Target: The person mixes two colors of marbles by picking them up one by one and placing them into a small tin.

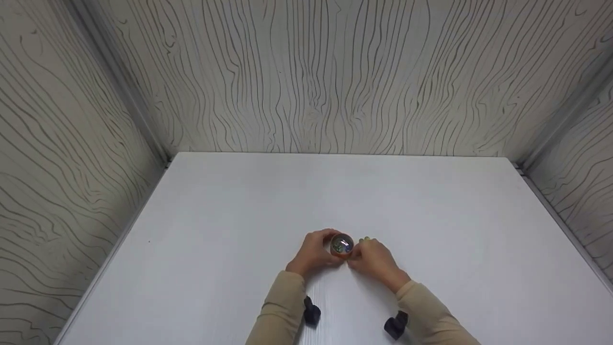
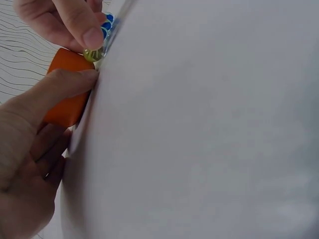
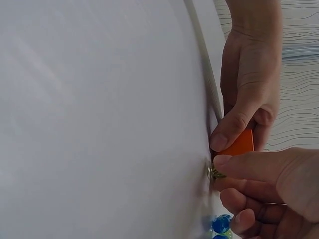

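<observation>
An orange cup stands upright on the white tabletop, and inside its round opening something shiny with coloured bits shows. My left hand holds it from the left, the thumb across its wall in the left wrist view. Right beside the cup, my right hand pinches a small striped yellow-green glass ball between thumb and finger, low at the table. Blue glass balls lie by the curled fingers of the right hand in the right wrist view. In the head view the right hand mostly hides these balls.
The white table runs back to a wood-grain patterned wall, with similar panels at left and right. Black camera mounts sit by both wrists, below beige sleeves.
</observation>
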`<state>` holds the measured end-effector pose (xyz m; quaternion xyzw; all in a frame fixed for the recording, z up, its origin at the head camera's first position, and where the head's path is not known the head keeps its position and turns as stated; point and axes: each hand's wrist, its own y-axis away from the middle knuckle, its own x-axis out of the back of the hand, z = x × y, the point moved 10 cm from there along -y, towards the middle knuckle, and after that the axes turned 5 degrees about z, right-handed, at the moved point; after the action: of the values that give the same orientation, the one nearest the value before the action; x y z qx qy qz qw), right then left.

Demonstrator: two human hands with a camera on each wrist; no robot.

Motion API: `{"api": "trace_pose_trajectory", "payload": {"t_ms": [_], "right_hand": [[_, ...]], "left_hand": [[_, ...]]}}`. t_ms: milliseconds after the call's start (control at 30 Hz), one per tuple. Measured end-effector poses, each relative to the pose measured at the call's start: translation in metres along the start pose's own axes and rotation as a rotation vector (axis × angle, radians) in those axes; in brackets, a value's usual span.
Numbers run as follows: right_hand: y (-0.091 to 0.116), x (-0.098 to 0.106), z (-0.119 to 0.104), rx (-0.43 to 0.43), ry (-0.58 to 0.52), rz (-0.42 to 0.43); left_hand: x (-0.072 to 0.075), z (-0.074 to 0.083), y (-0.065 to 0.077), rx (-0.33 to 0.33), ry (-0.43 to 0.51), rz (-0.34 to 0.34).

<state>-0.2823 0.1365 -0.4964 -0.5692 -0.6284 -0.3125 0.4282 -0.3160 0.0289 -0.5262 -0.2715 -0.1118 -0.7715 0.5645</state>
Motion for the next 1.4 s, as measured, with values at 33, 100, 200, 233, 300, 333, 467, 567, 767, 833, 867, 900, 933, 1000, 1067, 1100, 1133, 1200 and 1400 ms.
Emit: {"api": "trace_pose_trajectory", "payload": {"t_ms": [33, 100, 200, 233, 300, 333, 467, 567, 767, 833, 867, 900, 933, 1000, 1067, 1100, 1133, 1200, 1400], "right_hand": [[0.000, 0.000, 0.000, -0.002, -0.005, -0.002], [0.001, 0.001, 0.000, 0.000, -0.008, -0.003], [0.001, 0.001, 0.000, 0.001, -0.011, -0.006], [0.000, 0.001, 0.000, 0.004, -0.009, -0.003], [0.000, 0.001, 0.000, 0.002, -0.009, -0.001], [0.000, 0.001, 0.001, -0.001, -0.011, 0.000], [0.001, 0.001, 0.004, -0.026, -0.027, -0.007], [0.003, 0.001, 0.005, -0.047, -0.032, -0.016], [0.006, 0.004, 0.006, -0.072, -0.036, -0.026], [0.006, 0.004, 0.006, -0.080, -0.041, -0.035], [0.006, 0.005, 0.006, -0.083, -0.044, -0.038], [0.006, 0.005, 0.006, -0.085, -0.047, -0.041], [0.005, 0.006, 0.006, -0.083, -0.048, -0.040], [0.005, 0.007, 0.005, -0.078, -0.048, -0.039], [0.005, 0.008, 0.005, -0.069, -0.048, -0.031], [0.005, 0.009, 0.004, -0.066, -0.047, -0.028], [0.005, 0.010, 0.004, -0.062, -0.045, -0.024], [0.004, 0.010, 0.004, -0.059, -0.043, -0.022], [0.004, 0.012, 0.002, -0.048, -0.049, -0.025]], "left_hand": [[0.000, 0.000, 0.000, -0.003, -0.001, 0.002], [0.000, 0.001, 0.000, -0.010, -0.007, 0.004], [0.000, 0.002, 0.000, -0.019, -0.025, 0.009], [0.000, 0.002, 0.000, -0.021, -0.030, 0.010], [0.000, 0.002, 0.000, -0.023, -0.035, 0.011], [0.000, 0.002, 0.000, -0.021, -0.035, 0.011], [0.000, 0.001, 0.001, -0.009, -0.026, 0.008], [-0.001, -0.001, 0.002, 0.010, -0.006, -0.003], [-0.002, -0.002, 0.001, 0.005, -0.002, -0.005], [-0.002, -0.002, 0.000, 0.000, -0.010, -0.002], [-0.001, -0.002, 0.000, -0.002, -0.015, -0.001], [-0.001, -0.002, 0.000, -0.004, -0.018, 0.001], [-0.001, -0.003, 0.000, -0.005, -0.021, 0.001], [-0.001, -0.002, 0.000, -0.008, -0.024, 0.002], [-0.001, -0.001, 0.000, -0.011, -0.026, 0.002], [-0.001, -0.001, 0.001, -0.008, -0.025, 0.001], [-0.001, -0.001, 0.001, -0.005, -0.025, 0.000], [-0.001, -0.001, 0.001, 0.000, -0.021, -0.002], [-0.001, -0.002, 0.000, 0.003, -0.022, 0.002]]}}
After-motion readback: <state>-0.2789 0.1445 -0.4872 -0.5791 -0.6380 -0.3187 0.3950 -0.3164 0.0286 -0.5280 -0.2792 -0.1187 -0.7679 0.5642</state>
